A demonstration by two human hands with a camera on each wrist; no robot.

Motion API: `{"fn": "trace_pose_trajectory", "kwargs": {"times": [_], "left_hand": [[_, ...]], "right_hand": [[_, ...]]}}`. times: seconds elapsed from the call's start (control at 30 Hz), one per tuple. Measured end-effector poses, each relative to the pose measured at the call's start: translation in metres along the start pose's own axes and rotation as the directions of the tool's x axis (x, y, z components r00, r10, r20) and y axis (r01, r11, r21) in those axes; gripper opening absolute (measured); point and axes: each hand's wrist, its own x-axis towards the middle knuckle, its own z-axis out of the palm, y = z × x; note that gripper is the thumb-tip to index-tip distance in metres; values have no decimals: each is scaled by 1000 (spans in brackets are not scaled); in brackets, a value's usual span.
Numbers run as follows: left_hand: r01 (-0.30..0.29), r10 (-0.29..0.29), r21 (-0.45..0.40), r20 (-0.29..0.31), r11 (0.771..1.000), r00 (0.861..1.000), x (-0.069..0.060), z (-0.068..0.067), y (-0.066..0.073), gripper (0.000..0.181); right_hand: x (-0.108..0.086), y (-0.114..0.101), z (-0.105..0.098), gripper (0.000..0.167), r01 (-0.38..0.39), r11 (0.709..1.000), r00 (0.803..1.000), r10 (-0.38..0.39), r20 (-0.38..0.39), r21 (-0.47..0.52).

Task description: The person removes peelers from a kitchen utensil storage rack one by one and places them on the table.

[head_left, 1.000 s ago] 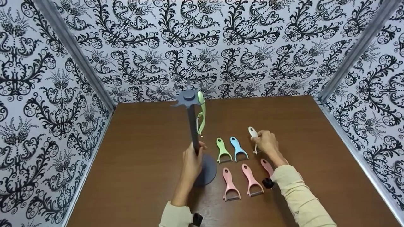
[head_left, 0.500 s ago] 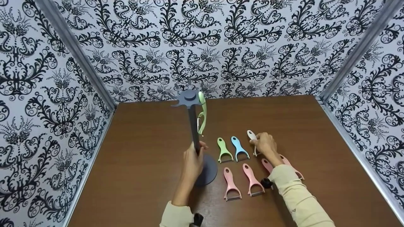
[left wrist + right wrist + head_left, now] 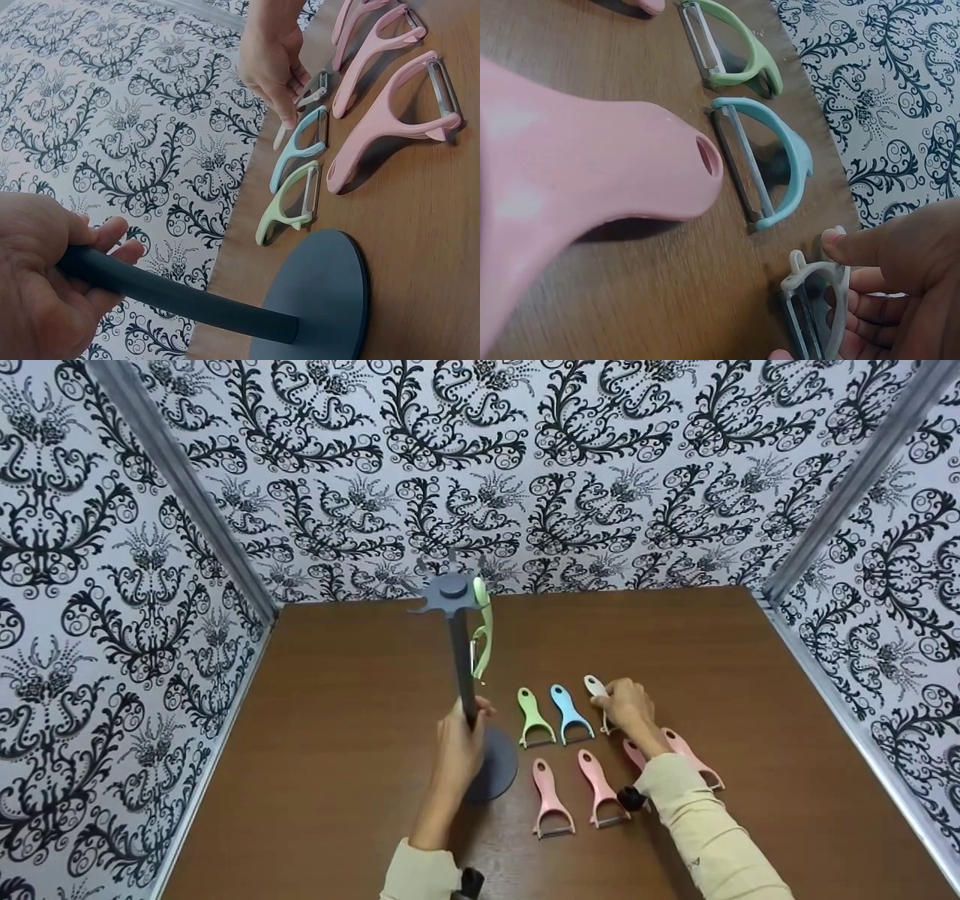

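My left hand (image 3: 460,742) grips the dark grey post (image 3: 172,296) of a stand with a hooked top (image 3: 450,591) and a round base (image 3: 319,300). From one hook hangs a light green peeler (image 3: 484,637). At the right, my right hand (image 3: 630,706) pinches a white peeler (image 3: 838,300) by its handle; it is low over the table, and I cannot tell whether it touches. Beside it on the table lie a blue peeler (image 3: 568,712) and another green peeler (image 3: 531,716). The right hand covers part of the white peeler.
Several pink peelers (image 3: 549,796) lie nearer to me, two partly under the right forearm. The brown table (image 3: 330,720) is bounded by patterned walls (image 3: 480,472) with grey metal frame strips (image 3: 847,480).
My right hand has shifted slightly left and nearer to me with the white peeler, closer to the blue one. Another pink peeler shows beyond the right forearm. The left hand keeps its grip.
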Motion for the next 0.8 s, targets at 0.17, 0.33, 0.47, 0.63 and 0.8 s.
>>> {"fn": "trace_pose_trajectory", "kwargs": {"times": [0.17,0.33,0.47,0.63,0.8], "left_hand": [[-26,26,-29,-7,999,1000,0,1,-1,11],[-27,27,-27,-13,999,1000,0,1,-1,10],[-8,8,-16,-10,1000,1000,0,1,-1,10],[0,-1,-18,-5,1000,1000,0,1,-1,10],[-8,8,-30,-7,1000,1000,-1,2,-2,11]], "right_hand": [[-1,0,2,18,9,1000,1000,-9,-11,-19],[-2,-1,5,18,30,999,999,-31,-32,-30],[-2,-1,8,17,54,997,997,-56,-51,-46],[-4,-1,10,25,74,993,994,-80,-72,-89],[-5,-1,11,28,79,991,993,-87,-75,-110]]}}
